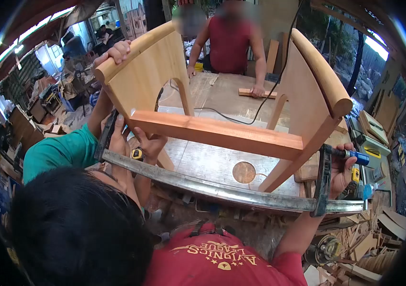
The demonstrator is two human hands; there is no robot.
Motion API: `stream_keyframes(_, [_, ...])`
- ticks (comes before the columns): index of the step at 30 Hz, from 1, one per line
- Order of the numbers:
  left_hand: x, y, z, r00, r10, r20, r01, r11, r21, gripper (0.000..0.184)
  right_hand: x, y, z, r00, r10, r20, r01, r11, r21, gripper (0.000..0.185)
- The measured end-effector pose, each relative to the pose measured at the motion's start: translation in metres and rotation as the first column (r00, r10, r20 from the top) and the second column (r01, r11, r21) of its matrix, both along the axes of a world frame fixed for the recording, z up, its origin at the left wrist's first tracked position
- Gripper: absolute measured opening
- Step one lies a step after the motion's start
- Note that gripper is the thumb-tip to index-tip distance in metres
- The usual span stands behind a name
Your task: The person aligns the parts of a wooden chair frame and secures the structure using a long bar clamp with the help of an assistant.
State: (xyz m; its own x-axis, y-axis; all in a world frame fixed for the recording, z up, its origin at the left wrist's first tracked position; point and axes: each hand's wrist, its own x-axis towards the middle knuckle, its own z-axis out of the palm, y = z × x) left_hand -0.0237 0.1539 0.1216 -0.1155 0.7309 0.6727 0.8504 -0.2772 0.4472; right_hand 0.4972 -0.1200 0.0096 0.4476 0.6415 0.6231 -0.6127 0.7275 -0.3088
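My right hand (341, 175) is closed at the right end of a long bar clamp (212, 188), by its blue screw handle (357, 158) and black jaw. What appears to be my left hand (118, 139) grips the clamp's other jaw at the left; a co-worker's head hides much of that arm. The clamp spans a wooden furniture frame. A reddish crosspiece (217, 132) joins its left side panel (143, 71) and right side panel (303, 81), both with rounded top rails. The co-worker's one hand (114, 53) rests on the left top rail, the other (149, 145) below the crosspiece.
The frame stands on a worktable (198, 159) with a round wooden patch. Across it, a person in red (230, 45) holds a wood strip (248, 93). A black cord (226, 118) crosses the tabletop. Wood offcuts (367, 243) and a power tool (324, 250) lie at lower right.
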Motion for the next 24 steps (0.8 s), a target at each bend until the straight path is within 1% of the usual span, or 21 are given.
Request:
stream_keyframes(1, [0.001, 0.007, 0.004, 0.998, 0.028, -0.052, -0.029, 0.999, -0.024, 0.048, -0.006, -0.001, 0.003, 1.0, -0.019, 0.001, 0.019, 1.0, -0.013, 0.043])
stream_keyframes(4, [0.005, 0.025, 0.008, 0.983, 0.067, -0.17, -0.078, 0.995, -0.063, 0.048, -0.008, -0.002, 0.004, 0.999, 0.015, -0.031, -0.016, 0.999, -0.034, 0.039])
stream_keyframes(6, [0.006, 0.033, 0.008, 0.977, 0.071, -0.2, -0.086, 0.994, -0.067, 0.048, 0.003, -0.005, -0.003, 0.998, -0.011, -0.059, 0.007, 0.998, -0.07, 0.039])
stream_keyframes(7, [0.008, 0.038, 0.01, 0.977, 0.07, -0.202, -0.087, 0.994, -0.072, 0.049, 0.005, -0.004, -0.003, 0.999, 0.025, -0.044, -0.026, 0.999, -0.034, 0.039])
stream_keyframes(10, [0.007, 0.045, 0.007, 0.981, 0.065, -0.185, -0.081, 0.994, -0.08, 0.049, 0.008, -0.006, -0.006, 0.994, -0.058, -0.089, 0.05, 0.994, -0.094, 0.042])
stream_keyframes(11, [0.007, 0.045, 0.008, 0.983, 0.067, -0.171, -0.081, 0.994, -0.077, 0.049, 0.005, -0.005, -0.003, 0.997, -0.011, -0.079, 0.007, 0.998, -0.06, 0.043])
stream_keyframes(13, [0.007, 0.043, 0.005, 0.992, 0.051, -0.117, -0.059, 0.996, -0.067, 0.049, 0.003, -0.008, -0.001, 0.996, -0.034, -0.082, 0.026, 0.995, -0.093, 0.043])
stream_keyframes(14, [0.006, 0.04, 0.004, 0.997, 0.032, -0.076, -0.036, 0.998, -0.052, 0.05, 0.003, -0.008, 0.0, 0.998, -0.015, -0.061, 0.01, 0.997, -0.081, 0.043])
stream_keyframes(16, [0.005, 0.028, -0.002, 0.999, -0.025, 0.035, 0.025, 1.0, -0.008, 0.05, 0.003, -0.01, -0.001, 0.999, -0.03, -0.021, 0.028, 0.996, -0.089, 0.044])
stream_keyframes(17, [0.004, 0.018, -0.009, 0.989, -0.074, 0.125, 0.072, 0.997, 0.017, 0.05, 0.003, -0.01, -0.002, 0.999, -0.034, -0.004, 0.033, 0.995, -0.094, 0.044])
stream_keyframes(19, [-0.001, -0.003, -0.024, 0.924, -0.2, 0.327, 0.188, 0.98, 0.069, 0.05, 0.002, -0.01, -0.003, 0.999, -0.035, 0.016, 0.036, 0.997, -0.067, 0.046])
stream_keyframes(21, [-0.007, -0.031, -0.051, 0.752, -0.328, 0.571, 0.321, 0.94, 0.117, 0.051, 0.0, -0.008, -0.003, 1.0, -0.025, 0.004, 0.025, 0.999, -0.032, 0.048])
stream_keyframes(22, [-0.01, -0.047, -0.066, 0.633, -0.369, 0.68, 0.375, 0.915, 0.148, 0.051, -0.002, -0.006, -0.003, 1.0, -0.014, -0.014, 0.014, 1.0, -0.01, 0.049])
stream_keyframes(24, [-0.013, -0.071, -0.091, 0.449, -0.396, 0.801, 0.442, 0.878, 0.186, 0.051, -0.004, -0.006, 0.0, 0.999, -0.016, -0.044, 0.017, 1.0, 0.004, 0.05])
